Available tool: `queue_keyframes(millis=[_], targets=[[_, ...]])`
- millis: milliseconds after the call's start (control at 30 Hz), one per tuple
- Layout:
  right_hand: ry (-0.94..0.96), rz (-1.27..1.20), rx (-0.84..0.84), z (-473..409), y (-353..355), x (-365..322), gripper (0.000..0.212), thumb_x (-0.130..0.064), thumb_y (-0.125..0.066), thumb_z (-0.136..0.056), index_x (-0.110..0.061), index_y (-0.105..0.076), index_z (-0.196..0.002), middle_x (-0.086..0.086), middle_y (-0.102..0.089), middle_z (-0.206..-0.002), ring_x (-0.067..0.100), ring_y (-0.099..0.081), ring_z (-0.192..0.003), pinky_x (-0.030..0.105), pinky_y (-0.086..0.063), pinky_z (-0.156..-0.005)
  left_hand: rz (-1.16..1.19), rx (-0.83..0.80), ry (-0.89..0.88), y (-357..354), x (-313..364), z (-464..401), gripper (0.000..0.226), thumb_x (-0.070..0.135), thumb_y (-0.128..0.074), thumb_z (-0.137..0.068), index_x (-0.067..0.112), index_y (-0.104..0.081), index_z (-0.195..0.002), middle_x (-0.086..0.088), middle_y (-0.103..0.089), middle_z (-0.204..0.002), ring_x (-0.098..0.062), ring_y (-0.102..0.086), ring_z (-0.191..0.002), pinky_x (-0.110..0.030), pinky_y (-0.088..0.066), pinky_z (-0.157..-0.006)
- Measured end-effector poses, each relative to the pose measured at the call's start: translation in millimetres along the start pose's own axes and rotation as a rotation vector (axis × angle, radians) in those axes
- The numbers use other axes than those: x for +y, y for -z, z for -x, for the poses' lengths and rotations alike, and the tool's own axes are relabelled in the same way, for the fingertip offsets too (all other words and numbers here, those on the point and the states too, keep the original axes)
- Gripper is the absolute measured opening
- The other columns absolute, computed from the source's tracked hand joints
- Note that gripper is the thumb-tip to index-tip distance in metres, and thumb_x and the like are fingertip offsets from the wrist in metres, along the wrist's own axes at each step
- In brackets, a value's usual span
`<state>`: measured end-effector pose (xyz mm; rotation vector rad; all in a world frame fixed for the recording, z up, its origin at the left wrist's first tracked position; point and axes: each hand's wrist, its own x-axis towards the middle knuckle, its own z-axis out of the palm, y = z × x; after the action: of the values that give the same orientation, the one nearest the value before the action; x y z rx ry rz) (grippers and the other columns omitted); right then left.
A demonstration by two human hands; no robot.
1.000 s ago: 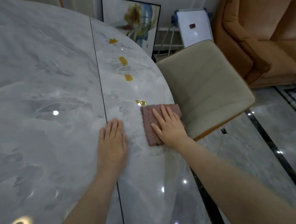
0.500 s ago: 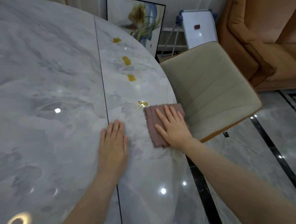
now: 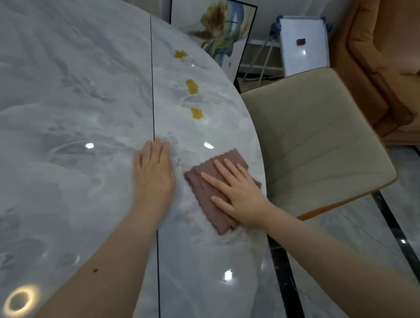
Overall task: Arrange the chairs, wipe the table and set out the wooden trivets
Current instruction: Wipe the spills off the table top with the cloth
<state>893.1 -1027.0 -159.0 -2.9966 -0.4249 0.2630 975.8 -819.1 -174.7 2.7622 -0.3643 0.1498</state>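
A folded dusty-pink cloth [image 3: 201, 185] lies on the round grey marble table [image 3: 46, 123] near its right edge. My right hand [image 3: 235, 189] presses flat on the cloth with straight fingers. My left hand [image 3: 155, 174] rests flat on the tabletop just left of the cloth, beside the dark seam. Three yellow stains [image 3: 196, 113] sit in a line beyond the cloth. A beige cushioned chair [image 3: 312, 143] stands tucked against the table's right edge. No wooden trivets are in view.
An orange armchair [image 3: 394, 59] fills the right background. A framed painting [image 3: 219, 32] and a small whiteboard [image 3: 303, 44] lean against the wall behind the table. Glossy marble floor [image 3: 367, 259] runs along the right.
My right hand has slid the cloth over the nearest yellow stain, which no longer shows. The cloth now lies turned at an angle. My left hand stays flat on the table.
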Motion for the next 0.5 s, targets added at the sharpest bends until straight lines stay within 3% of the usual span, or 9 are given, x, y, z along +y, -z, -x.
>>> queue_keyframes(millis=[133, 233, 400, 500], targets=[[-0.244, -0.023, 0.042, -51, 10, 35, 0.061, -0.060, -0.016, -0.092, -0.040, -0.011, -0.150, 0.004, 0.000, -0.161, 0.025, 0.005, -0.148, 0.043, 0.004, -0.119, -0.006, -0.004, 0.008, -9, -3, 4, 0.058, 0.031, -0.013, -0.095, 0.007, -0.040, -0.141, -0.011, -0.039, -0.148, -0.029, -0.031, -0.139, -0.049, -0.017, -0.115], [-0.352, -0.053, 0.077, -100, 9, 14, 0.056, -0.052, -0.026, -0.097, -0.038, -0.014, -0.150, 0.008, -0.003, -0.160, 0.029, 0.003, -0.147, 0.047, 0.005, -0.118, 0.017, 0.014, 0.016, -12, -4, 3, 0.059, 0.033, -0.011, -0.096, 0.008, -0.038, -0.142, -0.009, -0.036, -0.150, -0.026, -0.028, -0.141, -0.046, -0.014, -0.117], [-0.117, -0.048, 0.139, -66, -5, -38, 0.055, -0.050, -0.032, -0.096, -0.036, -0.022, -0.149, 0.008, -0.011, -0.160, 0.029, -0.003, -0.147, 0.046, 0.003, -0.118, 0.063, 0.050, 0.030, -12, -5, 3, 0.049, 0.026, -0.024, -0.099, 0.006, -0.041, -0.141, -0.011, -0.038, -0.149, -0.024, -0.030, -0.141, -0.044, -0.015, -0.117], [0.010, -0.027, 0.049, -6, -10, -33, 0.057, -0.054, -0.025, -0.095, -0.041, -0.013, -0.149, 0.002, -0.005, -0.160, 0.024, 0.004, -0.148, 0.044, 0.006, -0.118, 0.081, 0.043, 0.028, -8, -4, 3, 0.053, 0.028, -0.020, -0.098, 0.005, -0.042, -0.140, -0.010, -0.039, -0.148, -0.024, -0.030, -0.140, -0.043, -0.016, -0.117]])
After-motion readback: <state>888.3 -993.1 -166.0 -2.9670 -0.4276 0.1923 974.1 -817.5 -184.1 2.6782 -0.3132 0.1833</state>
